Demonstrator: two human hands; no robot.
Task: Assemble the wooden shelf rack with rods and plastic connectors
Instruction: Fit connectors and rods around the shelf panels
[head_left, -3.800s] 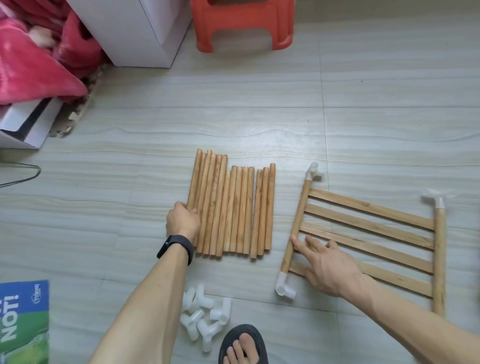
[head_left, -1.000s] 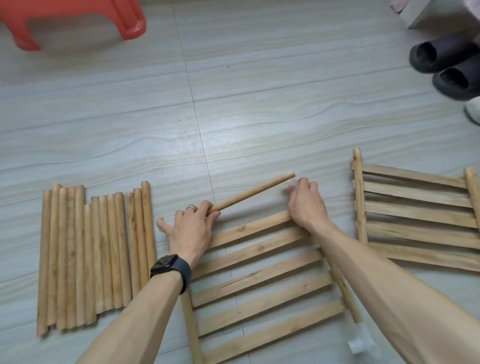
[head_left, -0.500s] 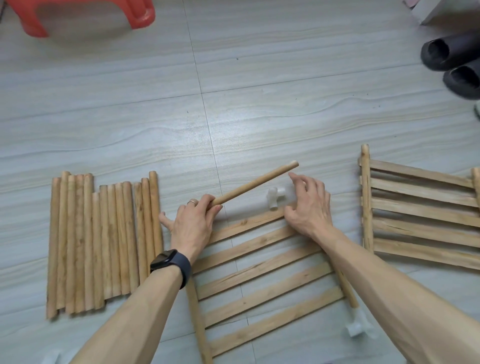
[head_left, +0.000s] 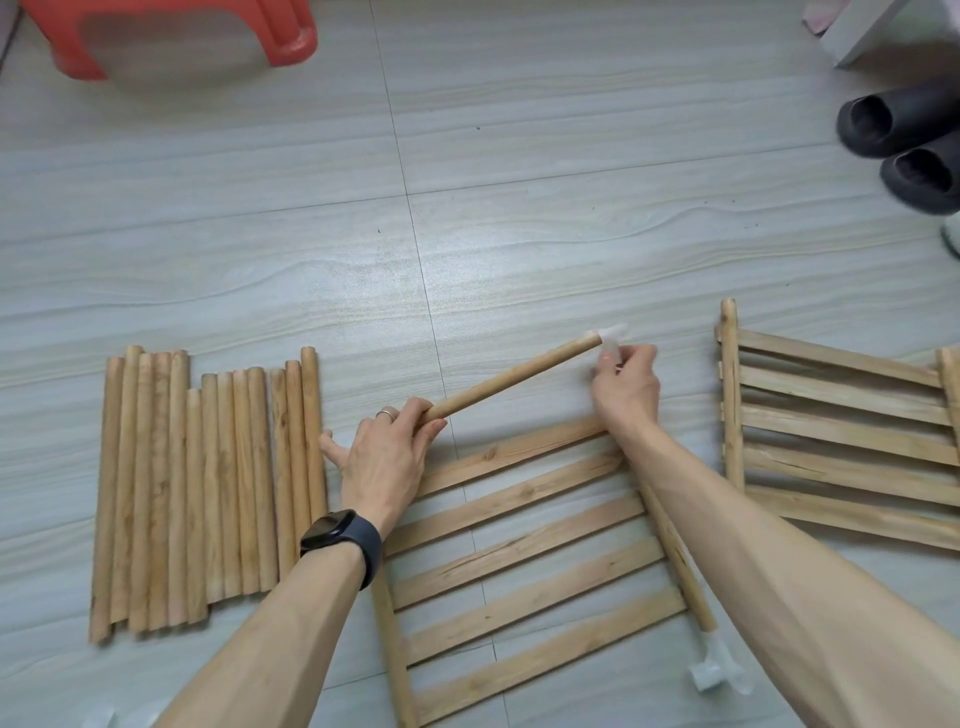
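1. Corner connector (head_left: 714, 673): white plastic, seated on the near right end of the shelf panel's side rail. It lies on the floor nearest the person.
2. Shelf panel (head_left: 519, 551): pale wooden slats between two round rails, flat on the floor under both forearms and skewed so that the slats climb to the right.
3. Left hand (head_left: 387, 460): fingers and thumb are curled round the near end of the rod (head_left: 514, 375). The little finger is splayed out toward the loose rods.
4. Rod: plain round wood, smooth, light tan, held clear of the panel. Its long axis runs diagonally from the left hand up and to the right, and its far end points at the right hand.
5. Right hand (head_left: 626, 395): it pinches the held connector (head_left: 609, 347) at the fingertips, at the rod's far end. This is the nearer hand to the joint.
6. Held connector: white and motion-blurred. It touches the rod tip, but whether the tip has entered a socket cannot be told.
7. Judgement: the coming push must run along the rod's axis, with socket and tip in line, or the fit will jam.
8. Loose rods (head_left: 208, 493): a side-by-side row left of the left hand.
9. Second panel (head_left: 841, 431): lies right of the right hand, apart from it.
10. Red stool (head_left: 171, 36) and black slippers (head_left: 904, 150): farthest, well apart from the work
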